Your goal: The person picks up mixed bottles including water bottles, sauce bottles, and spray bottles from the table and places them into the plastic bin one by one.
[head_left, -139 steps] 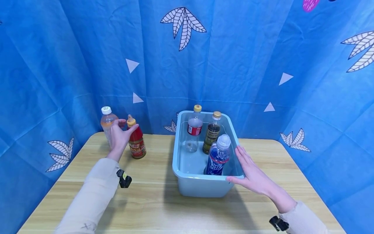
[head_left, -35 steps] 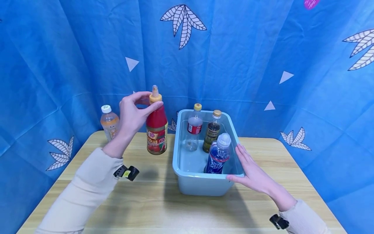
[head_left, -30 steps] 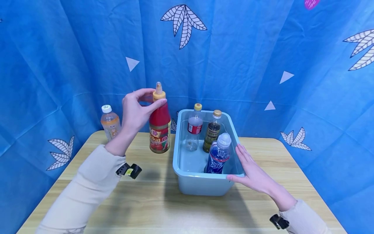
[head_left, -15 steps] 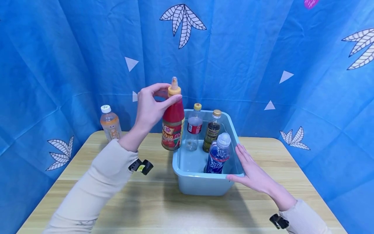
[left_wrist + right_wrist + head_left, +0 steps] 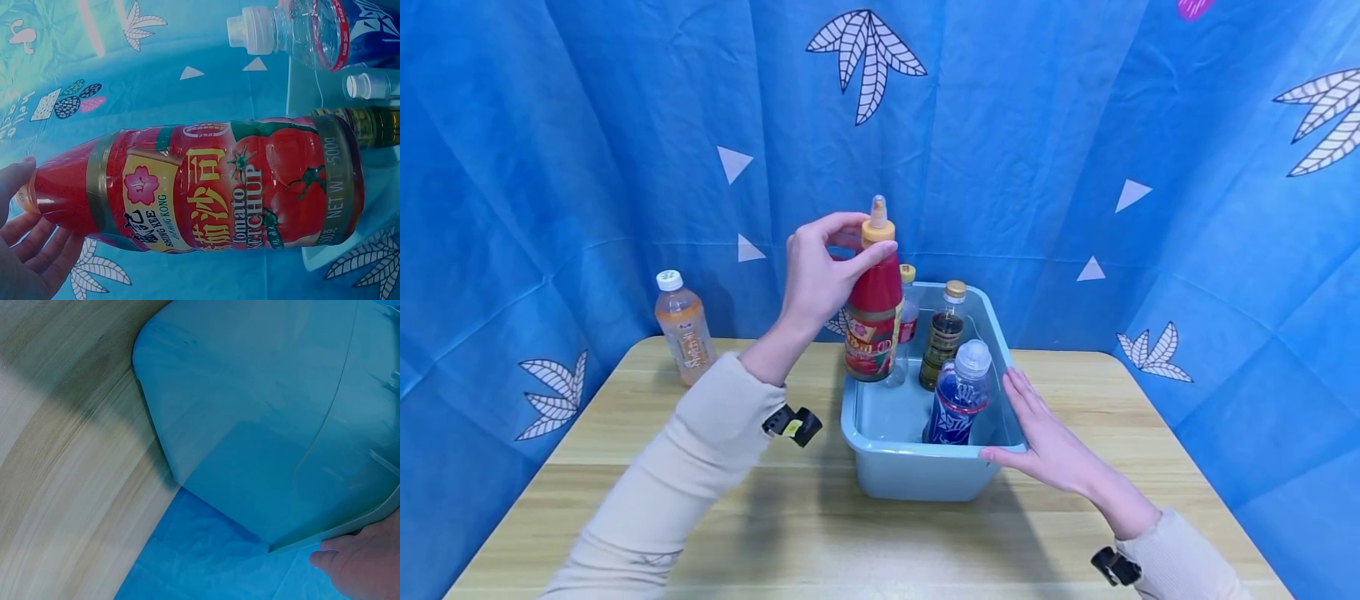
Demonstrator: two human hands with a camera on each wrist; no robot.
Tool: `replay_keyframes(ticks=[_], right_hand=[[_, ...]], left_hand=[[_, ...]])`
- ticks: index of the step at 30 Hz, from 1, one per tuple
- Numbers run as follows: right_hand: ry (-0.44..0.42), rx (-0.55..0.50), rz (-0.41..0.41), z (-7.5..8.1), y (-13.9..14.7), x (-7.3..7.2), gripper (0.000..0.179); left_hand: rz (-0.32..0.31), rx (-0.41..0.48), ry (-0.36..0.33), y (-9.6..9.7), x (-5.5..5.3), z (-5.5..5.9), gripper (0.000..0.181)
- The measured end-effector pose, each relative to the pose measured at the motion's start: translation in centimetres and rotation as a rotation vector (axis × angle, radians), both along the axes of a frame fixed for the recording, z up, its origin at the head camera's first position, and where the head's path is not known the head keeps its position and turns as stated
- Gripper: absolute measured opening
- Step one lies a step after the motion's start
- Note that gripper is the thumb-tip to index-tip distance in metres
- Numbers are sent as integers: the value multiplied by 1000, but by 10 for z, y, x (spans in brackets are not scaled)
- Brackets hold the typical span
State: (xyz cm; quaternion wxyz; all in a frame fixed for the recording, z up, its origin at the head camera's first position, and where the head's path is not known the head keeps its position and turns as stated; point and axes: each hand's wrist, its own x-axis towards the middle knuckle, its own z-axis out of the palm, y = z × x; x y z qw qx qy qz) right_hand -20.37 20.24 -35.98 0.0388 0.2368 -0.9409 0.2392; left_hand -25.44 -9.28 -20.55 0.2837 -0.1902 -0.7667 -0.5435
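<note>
My left hand (image 5: 822, 271) pinches a ketchup bottle (image 5: 874, 312) by its yellow neck, thumb in front and fingers behind. The red bottle hangs upright over the left rim of a light-blue plastic bin (image 5: 917, 479). In the left wrist view the ketchup bottle (image 5: 250, 187) shows its tomato label, with the bin's bottles beyond it. Extended fingers of my right hand (image 5: 1052, 446) rest along the bin's right side, the thumb on its front corner. Inside stand a blue-labelled bottle (image 5: 957, 408), a dark bottle with a gold cap (image 5: 944, 342) and a clear red-labelled bottle (image 5: 908, 321), partly hidden.
An orange-tinted bottle with a white cap (image 5: 685, 329) stands at the table's far left. The wooden table (image 5: 760, 533) ends at a blue patterned curtain (image 5: 1015, 167) behind and on both sides. In the right wrist view the bin's outer wall (image 5: 250, 425) fills much of the frame.
My left hand has taken the ketchup bottle by its neck, lifted it off the table and carried it right, from beside the orange-tinted bottle to the bin. My right hand has stayed on the bin.
</note>
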Motion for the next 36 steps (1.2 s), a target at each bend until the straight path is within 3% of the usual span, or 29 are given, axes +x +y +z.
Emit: replay_keyframes(ticks=[13, 36], right_hand=[[4, 10, 3, -1, 0, -1, 98], [6, 11, -7, -1, 0, -1, 98]], left_hand=[[-50, 49, 4, 17, -13, -17, 37], [-28, 32, -94, 27, -35, -63, 34]])
